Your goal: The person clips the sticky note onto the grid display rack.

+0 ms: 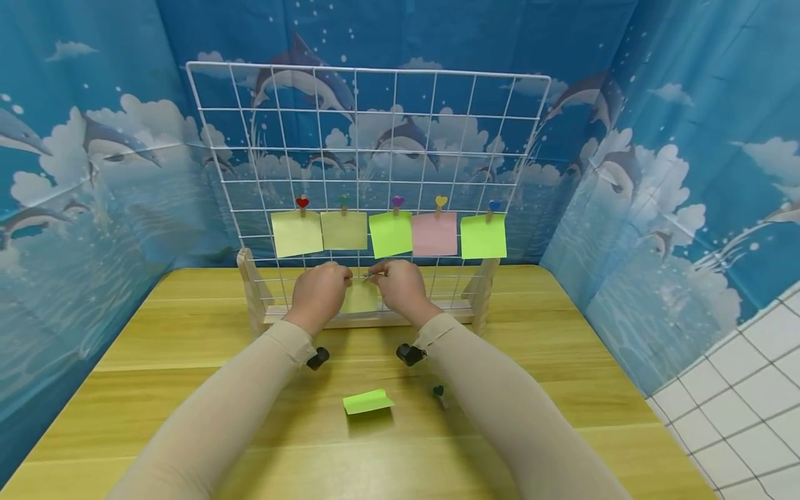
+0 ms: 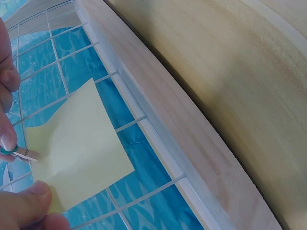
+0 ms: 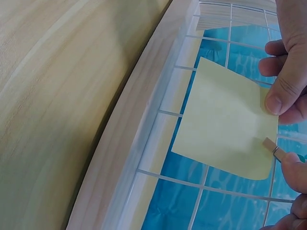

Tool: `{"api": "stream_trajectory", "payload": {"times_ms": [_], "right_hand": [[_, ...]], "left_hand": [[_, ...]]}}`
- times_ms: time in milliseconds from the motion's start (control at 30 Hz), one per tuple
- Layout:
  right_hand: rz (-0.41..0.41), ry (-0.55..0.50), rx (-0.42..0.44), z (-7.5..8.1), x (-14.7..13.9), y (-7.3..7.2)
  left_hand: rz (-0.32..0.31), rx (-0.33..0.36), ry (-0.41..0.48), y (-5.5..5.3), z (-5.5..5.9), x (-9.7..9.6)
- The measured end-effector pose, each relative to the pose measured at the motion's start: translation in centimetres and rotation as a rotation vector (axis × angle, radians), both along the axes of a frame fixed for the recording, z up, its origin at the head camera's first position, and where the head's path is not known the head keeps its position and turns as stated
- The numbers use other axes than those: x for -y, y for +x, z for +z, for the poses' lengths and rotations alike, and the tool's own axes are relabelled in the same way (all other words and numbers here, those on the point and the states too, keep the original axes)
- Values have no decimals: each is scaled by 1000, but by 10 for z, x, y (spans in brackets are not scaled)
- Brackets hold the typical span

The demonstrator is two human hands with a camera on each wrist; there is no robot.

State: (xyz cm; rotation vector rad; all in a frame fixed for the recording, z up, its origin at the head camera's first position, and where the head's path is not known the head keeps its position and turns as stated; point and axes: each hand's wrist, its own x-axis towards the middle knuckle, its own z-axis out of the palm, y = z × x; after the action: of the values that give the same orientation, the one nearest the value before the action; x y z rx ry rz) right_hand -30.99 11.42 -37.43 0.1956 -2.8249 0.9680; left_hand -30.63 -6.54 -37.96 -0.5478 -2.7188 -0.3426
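Note:
A pale yellow sticky note (image 2: 81,148) lies against the lower part of a white wire grid (image 1: 395,160). My left hand (image 1: 319,295) pinches one upper corner of the note between thumb and fingers, clearly seen in the right wrist view. The right hand (image 1: 403,286) pinches a small wooden clothespin (image 3: 274,148) with a green ornament on its end. The clothespin's tip overlaps the note's upper edge, close to a grid wire. Both hands meet near the grid's bottom, one on each side of the note.
Above the hands, several notes hang from heart-topped clips, among them a pink note (image 1: 435,235). The grid stands in a wooden base (image 1: 369,319). On the table (image 1: 156,389) lie a folded green note (image 1: 367,401) and a clothespin with a dark green heart (image 1: 440,393).

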Motion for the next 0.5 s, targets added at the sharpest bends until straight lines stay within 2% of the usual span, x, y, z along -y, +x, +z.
{"api": "stream_trajectory", "payload": {"times_ms": [500], "right_hand": [[-2,22,37,3,3,0]], "left_hand": [[5,-9,-5,0,-1,0]]}}
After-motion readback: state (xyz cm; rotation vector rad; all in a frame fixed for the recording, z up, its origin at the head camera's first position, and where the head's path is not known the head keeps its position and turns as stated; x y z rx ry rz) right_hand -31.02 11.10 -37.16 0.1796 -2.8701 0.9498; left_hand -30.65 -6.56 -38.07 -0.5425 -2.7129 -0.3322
